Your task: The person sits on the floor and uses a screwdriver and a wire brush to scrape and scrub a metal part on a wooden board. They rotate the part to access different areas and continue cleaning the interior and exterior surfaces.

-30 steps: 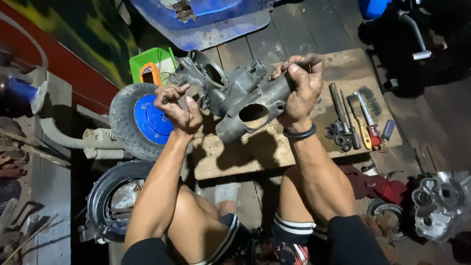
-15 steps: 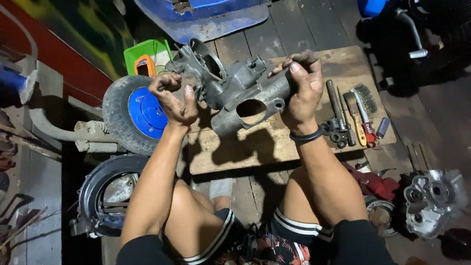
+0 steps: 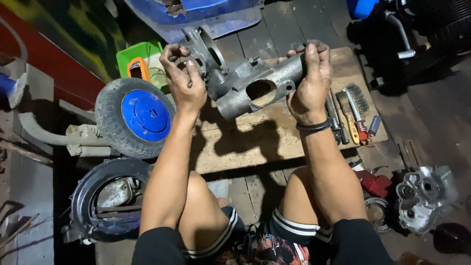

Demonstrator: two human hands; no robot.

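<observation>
Raised since the earlier frame, rough grey cast-metal casing (image 3: 245, 81); right hand (image 3: 310, 81) grips its tube, left hand (image 3: 184, 81) clasps its ring.

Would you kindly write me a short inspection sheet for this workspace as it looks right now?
Surface: worn wooden board lying on a dark plank floor.
Job's things: grey metal engine casing, held up above the board.
Clutter: hand tools and a wire brush on the board's right end; silver engine cover on the floor at right.
Grippers: left hand grips the casing's ring end; right hand grips its tube end.
Cables: nothing seen.
Surroundings: small wheel with blue hub, a dark tyre below it, green box, blue body panel.
</observation>
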